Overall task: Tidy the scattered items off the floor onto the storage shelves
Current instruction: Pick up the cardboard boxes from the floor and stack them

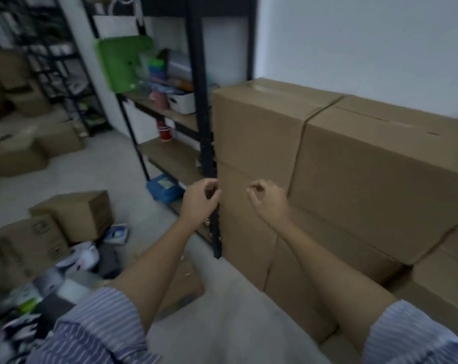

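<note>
Both my hands hang in front of me with loosely curled fingers and nothing in them. My left hand [200, 198] is just in front of the black upright of the storage shelves [205, 143]. My right hand [268, 197] is in front of a stack of big cardboard boxes [256, 132]. Scattered items [81, 258] lie in a blurred pile on the floor at lower left: white packets, dark pouches, small boxes. A blue packet [165, 189] lies on the floor by the shelf foot.
The shelves hold a green bin [120, 64], a white box [182, 101], red cups [165, 131] and bottles. Cardboard boxes [73, 216] stand on the floor at left, more at far left. Another dark rack [62, 64] stands behind. Bare concrete floor [96, 169] runs through the middle.
</note>
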Demonstrator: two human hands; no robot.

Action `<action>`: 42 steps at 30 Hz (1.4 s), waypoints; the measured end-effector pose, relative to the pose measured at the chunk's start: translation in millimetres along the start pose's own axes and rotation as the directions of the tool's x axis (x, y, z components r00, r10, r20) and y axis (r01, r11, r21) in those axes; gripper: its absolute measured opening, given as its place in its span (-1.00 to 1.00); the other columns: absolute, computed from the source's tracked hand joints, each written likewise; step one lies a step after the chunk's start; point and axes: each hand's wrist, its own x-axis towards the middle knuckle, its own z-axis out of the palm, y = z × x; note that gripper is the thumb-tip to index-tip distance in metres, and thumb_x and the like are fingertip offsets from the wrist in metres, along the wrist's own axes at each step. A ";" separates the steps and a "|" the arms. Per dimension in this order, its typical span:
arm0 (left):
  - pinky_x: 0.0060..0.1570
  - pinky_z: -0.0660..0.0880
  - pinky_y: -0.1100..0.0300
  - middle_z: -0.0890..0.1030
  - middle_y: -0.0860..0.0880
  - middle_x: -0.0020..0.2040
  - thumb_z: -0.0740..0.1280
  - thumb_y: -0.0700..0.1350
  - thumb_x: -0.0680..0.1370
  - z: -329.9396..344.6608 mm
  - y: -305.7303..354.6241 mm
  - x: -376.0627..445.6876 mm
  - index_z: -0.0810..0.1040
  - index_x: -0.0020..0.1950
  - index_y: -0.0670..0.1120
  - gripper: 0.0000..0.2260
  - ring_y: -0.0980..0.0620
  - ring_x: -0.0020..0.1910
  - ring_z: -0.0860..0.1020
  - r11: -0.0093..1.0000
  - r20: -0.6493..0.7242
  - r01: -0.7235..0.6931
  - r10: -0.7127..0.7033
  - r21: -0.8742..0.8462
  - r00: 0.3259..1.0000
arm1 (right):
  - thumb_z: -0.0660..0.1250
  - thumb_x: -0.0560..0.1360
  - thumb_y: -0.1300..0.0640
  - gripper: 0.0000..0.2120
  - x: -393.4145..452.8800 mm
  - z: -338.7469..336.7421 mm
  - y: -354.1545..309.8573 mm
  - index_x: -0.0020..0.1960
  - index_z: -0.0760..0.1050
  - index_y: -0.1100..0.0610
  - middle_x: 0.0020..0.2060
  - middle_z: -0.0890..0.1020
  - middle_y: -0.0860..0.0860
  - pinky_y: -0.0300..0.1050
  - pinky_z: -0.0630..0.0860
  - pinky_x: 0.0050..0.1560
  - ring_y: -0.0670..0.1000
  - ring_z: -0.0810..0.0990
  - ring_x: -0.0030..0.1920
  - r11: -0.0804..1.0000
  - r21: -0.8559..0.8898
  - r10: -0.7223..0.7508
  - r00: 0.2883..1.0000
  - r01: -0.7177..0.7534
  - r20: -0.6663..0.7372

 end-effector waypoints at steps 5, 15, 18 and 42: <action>0.08 0.53 0.14 0.68 -0.10 0.01 0.44 -0.18 0.50 -66.0 -76.4 -52.8 0.64 0.13 -0.20 -0.78 0.01 -0.02 0.62 0.979 -0.094 0.194 -0.188 0.057 0.978 | 0.37 0.54 0.14 -0.73 -12.0 77.6 -41.9 0.20 0.56 0.25 0.09 0.63 0.13 -0.28 0.38 -0.04 0.07 0.60 0.05 0.997 0.061 0.031 0.962 -0.049 0.270; 0.04 0.47 0.26 0.67 -0.12 0.06 0.38 -0.14 0.57 -252.3 -207.5 -143.1 0.61 0.20 -0.20 -0.76 -0.03 0.04 0.61 0.867 -0.222 0.493 -0.467 0.074 0.856 | 0.34 0.57 0.04 -0.59 -29.6 254.2 -184.7 0.36 0.44 0.16 0.27 0.55 0.05 -0.10 0.48 0.16 0.03 0.55 0.18 0.992 0.113 -0.017 0.800 -0.063 0.600; 0.04 0.48 0.32 0.66 -0.14 0.09 0.36 -0.11 0.59 -306.9 -246.0 -172.5 0.60 0.23 -0.20 -0.74 -0.03 0.05 0.61 0.830 -0.245 0.555 -0.527 0.056 0.814 | 0.34 0.57 0.05 -0.66 -46.7 316.0 -240.2 0.29 0.51 0.18 0.19 0.60 0.05 -0.15 0.51 0.06 0.02 0.59 0.12 0.980 0.164 -0.012 0.782 -0.116 0.623; -0.02 0.39 0.32 0.56 0.00 0.01 0.35 -0.09 0.59 -495.5 -456.1 -257.8 0.57 0.23 -0.17 -0.74 0.13 -0.05 0.49 0.494 -0.489 0.779 -0.826 -0.386 0.281 | 0.28 0.61 0.10 -0.69 -82.7 638.4 -455.1 0.32 0.47 0.17 0.25 0.55 0.06 -0.18 0.39 0.06 0.06 0.51 0.20 0.943 0.246 -0.091 0.538 -0.224 0.838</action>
